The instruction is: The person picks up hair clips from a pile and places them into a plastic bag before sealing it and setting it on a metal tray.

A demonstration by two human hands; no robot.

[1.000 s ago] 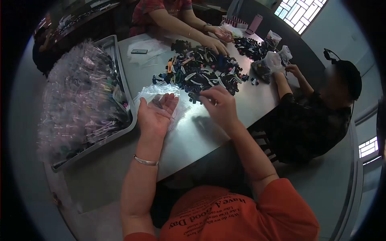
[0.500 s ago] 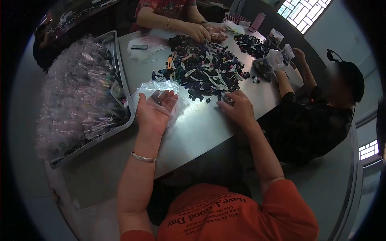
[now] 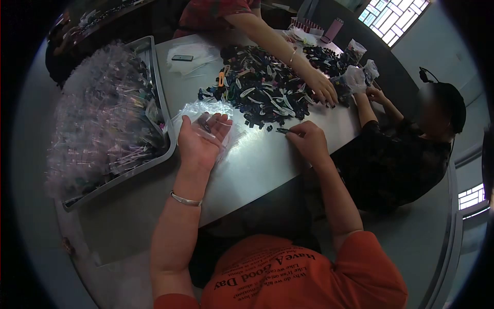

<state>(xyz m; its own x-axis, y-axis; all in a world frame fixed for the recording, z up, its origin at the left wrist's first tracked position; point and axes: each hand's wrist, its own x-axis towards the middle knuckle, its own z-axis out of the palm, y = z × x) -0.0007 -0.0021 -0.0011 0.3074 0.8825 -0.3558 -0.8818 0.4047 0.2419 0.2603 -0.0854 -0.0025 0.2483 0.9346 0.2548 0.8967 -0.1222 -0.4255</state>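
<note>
The person's left hand (image 3: 199, 141) is palm up, thumb spread wide and fingers loosely curled, carrying a clear, thin plastic bag (image 3: 220, 135) with small dark pieces (image 3: 207, 125) on or in it; which, I cannot tell. The right hand (image 3: 310, 141) is closed in a pinch, thumb against fingertips, on a slim, dark green clip (image 3: 282, 130), just above the bare metallic tabletop (image 3: 252, 172) and near the edge of a broad heap of mostly black and white clips (image 3: 262, 90).

A co-worker's bare forearm (image 3: 278, 45) reaches across that heap, hiding part of it, with the hand (image 3: 321, 88) over its right side. A bright orange clip (image 3: 221, 79) lies at the heap's left. Glossy clear plastic sheets or bags (image 3: 198, 107) lie beside the left hand; a dark, flat phone (image 3: 182, 57) rests farther back. On the left, a grey, raised-rim tray (image 3: 170, 147), piled high with clear plastic packets (image 3: 103, 118), fills that end. A pink cylindrical bottle (image 3: 334, 31) stands at the far edge.
</note>
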